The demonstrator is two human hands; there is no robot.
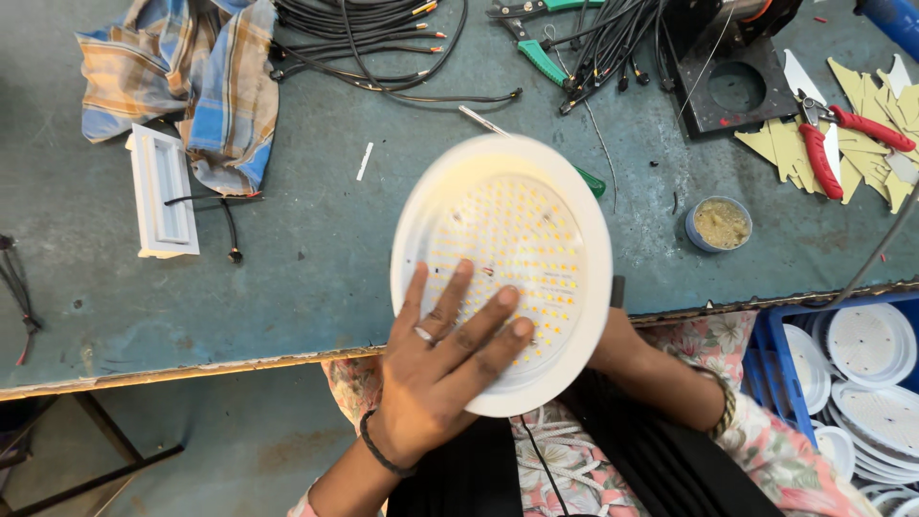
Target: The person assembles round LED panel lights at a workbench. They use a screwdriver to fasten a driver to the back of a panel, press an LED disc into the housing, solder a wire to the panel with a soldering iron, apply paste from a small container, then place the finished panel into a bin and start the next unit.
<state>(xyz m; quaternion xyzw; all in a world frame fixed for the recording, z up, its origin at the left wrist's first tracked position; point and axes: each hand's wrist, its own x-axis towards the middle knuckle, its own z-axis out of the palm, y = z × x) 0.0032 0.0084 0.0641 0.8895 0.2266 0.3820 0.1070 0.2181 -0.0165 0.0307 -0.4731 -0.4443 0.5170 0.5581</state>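
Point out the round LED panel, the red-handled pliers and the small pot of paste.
Round LED panel (522, 220), head view, on its lit face.
Red-handled pliers (820, 158), head view, on one handle.
Small pot of paste (720, 223), head view, on the paste.

Lamp disc (507, 239): over bench (316, 278) edge, under left hand (445, 369)
Cloth (191, 77): far left
Pliers (842, 139): far right
Crate (766, 354): right, below bench

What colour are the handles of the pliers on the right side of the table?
Red. The pliers lie on yellow card pieces, seen in the head view.
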